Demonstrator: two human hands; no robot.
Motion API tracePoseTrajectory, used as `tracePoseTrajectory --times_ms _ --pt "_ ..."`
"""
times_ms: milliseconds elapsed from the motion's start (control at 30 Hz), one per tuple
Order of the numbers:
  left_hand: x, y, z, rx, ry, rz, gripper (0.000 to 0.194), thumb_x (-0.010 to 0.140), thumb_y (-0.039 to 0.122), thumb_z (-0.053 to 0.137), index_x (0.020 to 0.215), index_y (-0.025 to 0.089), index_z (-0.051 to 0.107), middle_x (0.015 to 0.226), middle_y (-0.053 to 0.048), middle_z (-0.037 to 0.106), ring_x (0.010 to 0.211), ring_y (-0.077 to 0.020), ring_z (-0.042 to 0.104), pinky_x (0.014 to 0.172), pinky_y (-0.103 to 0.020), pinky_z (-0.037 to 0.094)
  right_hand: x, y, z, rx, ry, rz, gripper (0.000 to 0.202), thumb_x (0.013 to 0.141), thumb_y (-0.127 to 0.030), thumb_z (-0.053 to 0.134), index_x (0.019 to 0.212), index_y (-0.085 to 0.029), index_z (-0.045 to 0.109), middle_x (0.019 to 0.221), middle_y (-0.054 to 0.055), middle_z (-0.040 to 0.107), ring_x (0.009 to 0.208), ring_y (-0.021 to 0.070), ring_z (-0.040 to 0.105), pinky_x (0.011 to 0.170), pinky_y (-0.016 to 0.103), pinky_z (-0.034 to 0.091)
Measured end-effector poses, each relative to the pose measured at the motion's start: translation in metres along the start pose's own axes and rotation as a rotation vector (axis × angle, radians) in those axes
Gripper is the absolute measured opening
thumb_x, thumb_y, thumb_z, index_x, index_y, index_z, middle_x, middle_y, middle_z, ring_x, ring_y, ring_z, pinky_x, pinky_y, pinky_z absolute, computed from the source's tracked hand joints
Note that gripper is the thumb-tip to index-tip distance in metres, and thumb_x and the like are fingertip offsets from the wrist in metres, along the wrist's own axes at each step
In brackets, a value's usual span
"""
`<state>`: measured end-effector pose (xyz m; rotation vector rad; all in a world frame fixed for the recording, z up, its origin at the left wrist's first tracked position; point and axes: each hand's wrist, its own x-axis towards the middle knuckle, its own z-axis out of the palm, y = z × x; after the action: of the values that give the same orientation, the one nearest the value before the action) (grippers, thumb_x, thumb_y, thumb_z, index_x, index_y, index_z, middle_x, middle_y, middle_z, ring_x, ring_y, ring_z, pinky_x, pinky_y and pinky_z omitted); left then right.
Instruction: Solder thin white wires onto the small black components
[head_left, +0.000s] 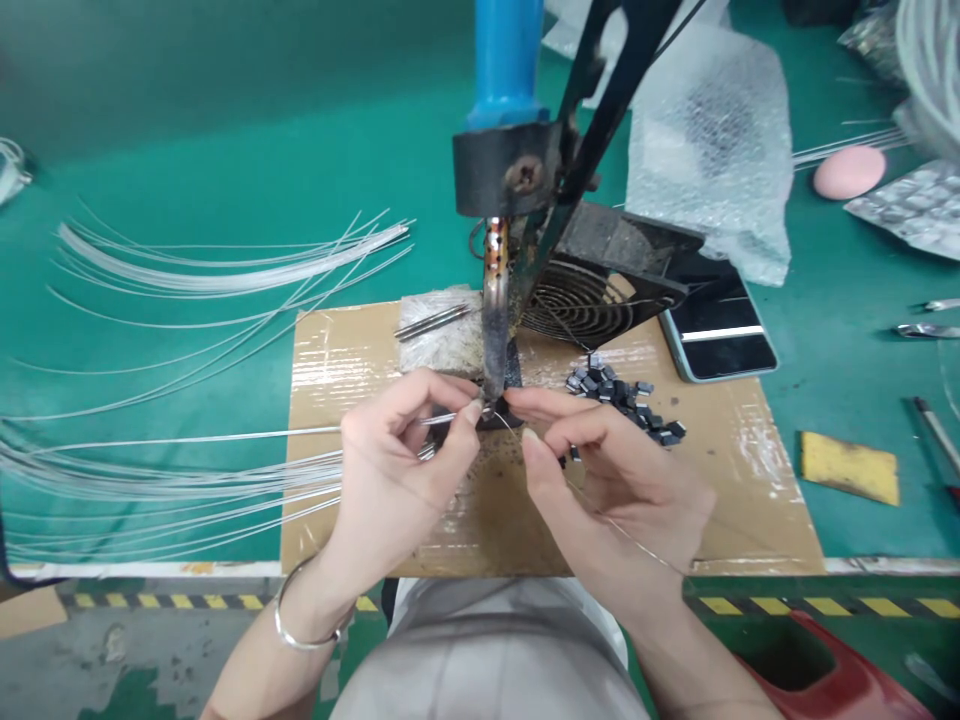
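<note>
A soldering iron (495, 270) with a blue handle is clamped upright, its tip pointing down between my hands. My left hand (409, 460) is closed, thumb and fingers pinching the end of a thin white wire (307, 434) right at the tip. A thin strand of solder wire (641, 545) runs across my right hand (615, 475), whose fingers are curled around it, and its free end reaches toward the tip. My right index fingertip is close to the tip too. Whatever small part sits at the joint is mostly hidden by my fingertips.
Small black connectors (622, 395) lie piled on the cardboard (735, 480), near a fan (592, 290) and a phone (720, 320). Loose white wires (240, 270) spread leftward. A yellow sponge (849, 467), bubble wrap (712, 150) and a pink egg-shaped object (849, 172) are at right.
</note>
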<state>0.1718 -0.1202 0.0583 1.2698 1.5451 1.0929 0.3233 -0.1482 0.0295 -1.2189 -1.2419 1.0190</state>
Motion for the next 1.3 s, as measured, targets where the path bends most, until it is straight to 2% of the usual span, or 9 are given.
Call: tracePoseTrajectory --times_ms 100,633,833,1300 --pt "-0.0002 0.0 0.0006 -0.011 -0.014 -0.008 0.012 0.081 0.011 0.072 0.072 0.019 0.069 0.082 -0.002 0.081 0.072 -0.0119 0.071 0.062 -0.018 0.052 0.0001 0.0 0.0003 -0.009 0.005 -0.003 0.022 0.093 -0.009 0.07 0.084 -0.028 0.066 0.118 -0.001 0.082 0.111 0.0193 0.079 0.101 0.034 0.061" --pt "-0.0026 0.0003 -0.0011 0.036 -0.005 0.004 0.011 0.081 0.014 0.072 0.071 0.02 0.068 0.08 -0.002 0.079 0.062 -0.0119 0.065 0.049 -0.021 0.043 -0.0002 -0.0016 0.0016 -0.04 0.021 -0.019 0.017 0.091 -0.01 0.073 0.084 -0.026 0.068 0.115 0.002 0.083 0.107 0.0201 0.08 0.098 0.034 0.063" --pt "-0.0009 0.0029 -0.0001 0.015 -0.02 -0.023 0.012 0.08 0.014 0.072 0.071 0.02 0.069 0.081 -0.004 0.081 0.069 -0.015 0.07 0.056 -0.023 0.049 0.0 -0.0003 0.0019 -0.049 0.027 -0.023 0.018 0.092 -0.012 0.072 0.084 -0.027 0.069 0.113 0.002 0.084 0.106 0.0219 0.08 0.096 0.037 0.063" --pt "-0.0033 0.0015 -0.0012 0.019 -0.017 -0.006 0.012 0.081 0.014 0.072 0.07 0.02 0.069 0.079 -0.003 0.08 0.069 -0.015 0.07 0.056 -0.023 0.051 -0.0012 0.0002 0.0018 -0.033 0.024 -0.026 0.018 0.093 -0.012 0.072 0.085 -0.028 0.07 0.114 0.001 0.083 0.107 0.0221 0.08 0.097 0.037 0.062"
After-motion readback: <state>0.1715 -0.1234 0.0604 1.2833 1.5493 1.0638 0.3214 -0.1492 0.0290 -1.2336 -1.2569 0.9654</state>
